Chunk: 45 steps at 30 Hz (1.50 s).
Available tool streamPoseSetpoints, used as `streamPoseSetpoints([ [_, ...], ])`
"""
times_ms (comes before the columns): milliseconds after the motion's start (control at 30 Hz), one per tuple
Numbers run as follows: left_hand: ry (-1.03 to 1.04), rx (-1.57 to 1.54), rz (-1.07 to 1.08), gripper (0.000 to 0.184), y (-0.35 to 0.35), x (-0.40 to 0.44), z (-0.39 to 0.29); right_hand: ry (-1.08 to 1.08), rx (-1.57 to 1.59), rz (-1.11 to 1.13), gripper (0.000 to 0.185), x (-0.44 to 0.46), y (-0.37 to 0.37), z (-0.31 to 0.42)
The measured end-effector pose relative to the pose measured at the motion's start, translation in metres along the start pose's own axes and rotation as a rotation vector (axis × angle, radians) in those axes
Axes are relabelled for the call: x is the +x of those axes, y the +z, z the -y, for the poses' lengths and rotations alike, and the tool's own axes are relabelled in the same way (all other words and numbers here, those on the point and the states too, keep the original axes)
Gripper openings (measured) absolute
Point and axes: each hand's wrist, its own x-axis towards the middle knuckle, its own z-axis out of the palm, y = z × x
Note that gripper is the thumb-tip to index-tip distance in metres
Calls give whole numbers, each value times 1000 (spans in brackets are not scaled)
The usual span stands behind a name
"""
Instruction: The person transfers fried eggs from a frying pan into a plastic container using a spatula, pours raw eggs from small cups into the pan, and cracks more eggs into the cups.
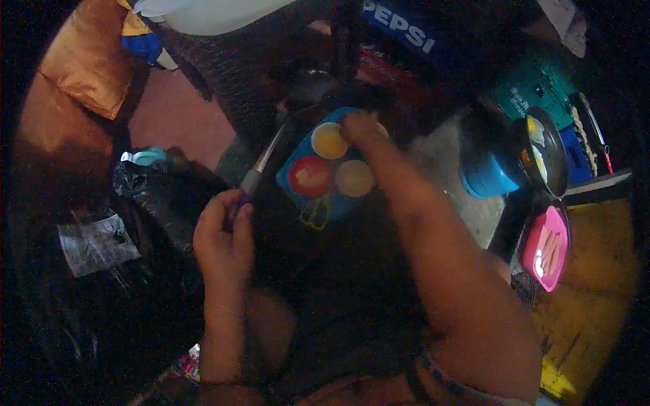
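A long utensil (269, 150) with a metal shaft and a purple handle end points up and away from my left hand (227, 230), whose fingers are wrapped round it. My right hand (360, 128) reaches over the far side of a blue tray (288, 174). Its fingers are dark and blurred, so what they touch is hidden. On the tray stand a container with yellow contents (330, 141), a red one with pale contents (311, 176) and a pale beige one (354, 178). Part of another round container (382, 130) shows behind my right wrist.
At right are a pan with eggs (556, 152), a blue container (491, 177), a pink tray with sausage-like pieces (546, 271) and a green box (518, 101). Black plastic bags (159, 203) lie at left. A Pepsi crate (399, 30) stands at the back.
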Motion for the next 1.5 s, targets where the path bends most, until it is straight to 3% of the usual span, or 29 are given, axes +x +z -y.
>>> streamPoseSetpoints([
  [300,9,1,20,20,5,0,14,-54,131,132,30,-44,-106,-34],
  [400,-62,-121,88,21,4,-2,12,-67,207,127,30,-71,-141,-72],
  [533,2,-89,119,22,6,-4,15,-58,266,64,30,-121,-201,-125],
  [633,34,-57,150,21,7,-6,15,-128,80,-4,30,-140,-228,-198],
  [767,67,-50,148,21,10,-10,5,142,-71,-6,27,-198,-300,-269],
  [867,108,-24,131,21,16,-11,6,466,102,-81,22,-224,-326,-341],
  [967,137,4,131,20,24,-6,21,652,-52,-62,27,-249,-343,-390],
  [1033,122,-18,143,19,29,-4,22,734,-126,-146,27,-278,-354,-399],
  [1100,88,-75,155,19,34,-4,21,918,-229,-514,28,-287,-324,-449],
  [1233,98,17,164,21,39,-2,13,1087,64,-80,45,-317,-335,-467],
  [1333,80,64,167,23,46,-1,13,1318,58,70,47,-319,-318,-491],
  [1467,50,44,186,24,48,-3,11,1466,35,307,49,-315,-313,-496],
  [1500,40,35,187,23,50,-3,10,1444,20,225,49,-317,-309,-496],
])
